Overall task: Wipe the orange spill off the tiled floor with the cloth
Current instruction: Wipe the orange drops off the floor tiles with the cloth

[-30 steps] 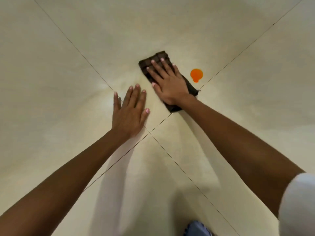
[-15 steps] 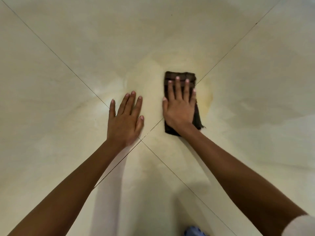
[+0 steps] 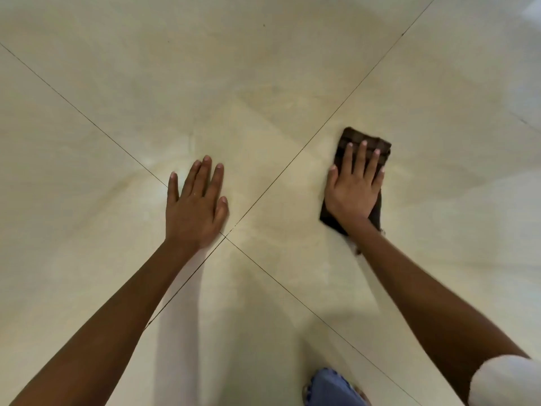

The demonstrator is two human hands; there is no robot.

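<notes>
The tiled floor (image 3: 263, 68) fills the whole view. 4 big pale tiles meet at 1 corner (image 3: 225, 234) near the middle. 2 bare arms reach out over it, and a white sleeve (image 3: 503, 382) shows at the bottom right edge, next to something blue (image 3: 328, 388) that I cannot name. The left hand (image 3: 194, 209) lies flat on the left tile, just beside that meeting corner. Its grip is wide, with straight fingers, and it holds nothing; it looks like it props the person up. The right hand (image 3: 352, 191) is on the right tile. Its grip is wide and flat too, pressing down on the folded dark brown cloth (image 3: 351, 135) without curling round it. The cloth lies under the palm, well away from the left hand. No bright orange spot shows anywhere on the floor, only a faint yellowish shine around the middle. So the wiping step looks to be underway and nearly done. Next, I think the hand should press firmly and rub the cloth across that shiny patch until it is gone.
</notes>
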